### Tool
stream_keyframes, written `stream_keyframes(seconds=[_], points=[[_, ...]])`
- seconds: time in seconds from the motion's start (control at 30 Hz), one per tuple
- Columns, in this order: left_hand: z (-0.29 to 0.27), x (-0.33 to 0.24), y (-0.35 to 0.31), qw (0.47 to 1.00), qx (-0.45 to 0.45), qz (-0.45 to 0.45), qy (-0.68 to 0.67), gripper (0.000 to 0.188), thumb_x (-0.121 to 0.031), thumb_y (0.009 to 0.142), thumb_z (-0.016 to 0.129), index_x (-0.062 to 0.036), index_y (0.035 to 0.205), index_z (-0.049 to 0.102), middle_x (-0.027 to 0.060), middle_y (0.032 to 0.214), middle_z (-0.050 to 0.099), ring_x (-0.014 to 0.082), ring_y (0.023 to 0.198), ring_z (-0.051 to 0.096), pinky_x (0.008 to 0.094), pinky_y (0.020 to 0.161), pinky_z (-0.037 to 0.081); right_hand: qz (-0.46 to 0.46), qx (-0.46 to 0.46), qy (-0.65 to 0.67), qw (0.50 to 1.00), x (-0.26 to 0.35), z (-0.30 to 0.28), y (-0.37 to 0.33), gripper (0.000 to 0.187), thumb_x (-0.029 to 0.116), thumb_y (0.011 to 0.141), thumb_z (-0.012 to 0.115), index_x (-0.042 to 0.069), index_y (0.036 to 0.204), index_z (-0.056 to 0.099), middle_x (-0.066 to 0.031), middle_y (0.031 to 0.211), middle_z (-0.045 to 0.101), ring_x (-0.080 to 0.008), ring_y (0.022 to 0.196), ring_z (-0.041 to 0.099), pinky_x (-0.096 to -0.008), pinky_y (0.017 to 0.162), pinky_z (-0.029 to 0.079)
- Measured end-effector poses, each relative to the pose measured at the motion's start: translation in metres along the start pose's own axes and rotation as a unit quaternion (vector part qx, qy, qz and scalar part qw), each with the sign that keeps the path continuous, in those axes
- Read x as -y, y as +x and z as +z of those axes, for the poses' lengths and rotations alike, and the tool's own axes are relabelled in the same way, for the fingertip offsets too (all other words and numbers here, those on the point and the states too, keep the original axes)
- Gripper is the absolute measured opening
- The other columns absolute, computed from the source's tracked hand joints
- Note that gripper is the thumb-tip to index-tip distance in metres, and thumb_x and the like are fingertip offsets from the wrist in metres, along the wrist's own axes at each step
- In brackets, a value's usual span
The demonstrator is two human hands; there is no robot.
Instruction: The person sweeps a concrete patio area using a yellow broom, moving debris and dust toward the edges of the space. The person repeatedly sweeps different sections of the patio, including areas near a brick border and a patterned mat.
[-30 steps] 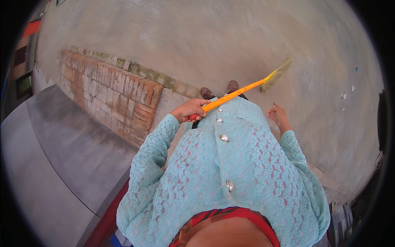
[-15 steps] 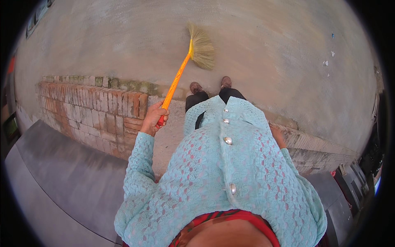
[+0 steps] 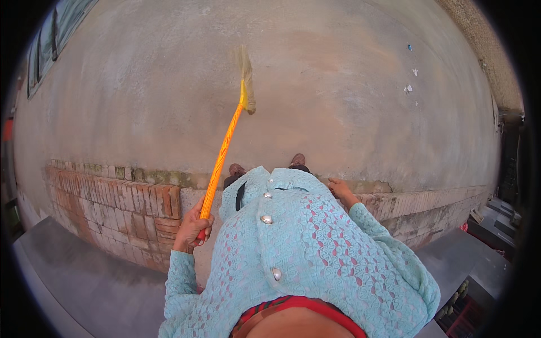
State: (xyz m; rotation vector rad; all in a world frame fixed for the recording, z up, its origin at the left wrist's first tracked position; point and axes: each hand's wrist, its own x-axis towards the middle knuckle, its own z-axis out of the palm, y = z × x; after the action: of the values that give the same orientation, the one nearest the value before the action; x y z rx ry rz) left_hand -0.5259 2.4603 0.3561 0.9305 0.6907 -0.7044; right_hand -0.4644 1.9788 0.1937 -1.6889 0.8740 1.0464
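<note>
Through the head camera, the only view I have to work from, I am looking down on a broom (image 3: 222, 155) that slants up and a little rightward from the left hand (image 3: 194, 228), out over the grey ground (image 3: 321, 96) beyond the brown shoes (image 3: 297, 160). I have that hand closed around the red lower end of the orange handle, fingers wrapped right round it. The right hand (image 3: 342, 191) I have beside the hem of the pale blue jacket (image 3: 332, 242), loosely open with the fingers slightly curved, and I see nothing in it. The bristles (image 3: 247, 84) stand out ahead of the left shoe, seen narrow and a bit blurred at the tip, so I cannot tell whether they touch the ground. To make a stroke count, I judge I should turn the wrist until the broad side of the fan meets the ground, press lightly and draw low and even. Gripping so near the end gives me reach but little control, so short strokes seem wiser. I would keep clear of the low brick wall (image 3: 121, 197) at left; the white scraps (image 3: 408, 88) lie well apart from the bristles, to the right.
</note>
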Motion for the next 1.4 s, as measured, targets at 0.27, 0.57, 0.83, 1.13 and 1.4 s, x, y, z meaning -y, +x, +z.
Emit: stream_keyframes(seconds=[0.27,0.57,0.83,1.13,1.4], points=[[0.056,-0.012,0.110,0.975,0.179,-0.131,0.008,0.059,0.000,0.071,0.052,-0.0041,0.126,0.030,0.0015,0.064,0.047,0.0050,0.040,0.041,0.0177,0.033,0.034,-0.042,-0.012,0.147,0.988,-0.033,-0.027,0.019,0.048,0.013,0.080,0.046,0.001,0.125,0.034,-0.0054,0.079,0.055,-0.0120,0.064,0.051,-0.0243,0.056,0.043],[0.060,0.013,0.187,0.979,0.103,-0.173,0.037,0.046,0.000,0.071,0.050,0.0004,0.116,0.038,0.0036,0.066,0.049,0.0065,0.043,0.044,0.0187,0.033,0.035,-0.100,-0.071,0.055,0.991,-0.062,-0.033,0.008,0.045,0.012,0.079,0.047,-0.008,0.119,0.038,-0.0184,0.117,0.047,-0.0221,0.103,0.048,-0.0273,0.084,0.039],[0.007,-0.003,0.105,0.995,-0.046,-0.082,0.033,0.057,0.003,0.070,0.049,-0.0061,0.123,0.029,0.0022,0.062,0.045,0.0079,0.041,0.043,0.0194,0.033,0.035,-0.090,-0.098,0.028,0.991,-0.079,-0.031,0.022,0.042,0.017,0.080,0.051,-0.007,0.113,0.045,-0.0180,0.113,0.050,-0.0216,0.103,0.050,-0.0278,0.084,0.039],[0.056,-0.062,0.049,0.989,-0.013,-0.035,0.144,0.075,0.007,0.066,0.046,-0.0098,0.133,0.016,0.0038,0.066,0.046,0.0096,0.043,0.043,0.0222,0.036,0.038,-0.088,-0.088,0.123,0.984,-0.102,-0.028,0.016,0.036,0.015,0.079,0.051,-0.006,0.108,0.050,-0.0148,0.104,0.056,-0.0188,0.094,0.053,-0.0268,0.080,0.041],[0.167,-0.078,0.144,0.972,0.170,-0.108,0.118,0.071,0.004,0.068,0.051,-0.0066,0.131,0.020,0.0045,0.065,0.047,0.0071,0.040,0.041,0.0182,0.033,0.034,-0.097,-0.092,0.170,0.976,-0.121,-0.034,0.028,0.035,0.012,0.079,0.049,-0.004,0.110,0.050,-0.0133,0.103,0.056,-0.0188,0.093,0.053,-0.0261,0.079,0.042]])
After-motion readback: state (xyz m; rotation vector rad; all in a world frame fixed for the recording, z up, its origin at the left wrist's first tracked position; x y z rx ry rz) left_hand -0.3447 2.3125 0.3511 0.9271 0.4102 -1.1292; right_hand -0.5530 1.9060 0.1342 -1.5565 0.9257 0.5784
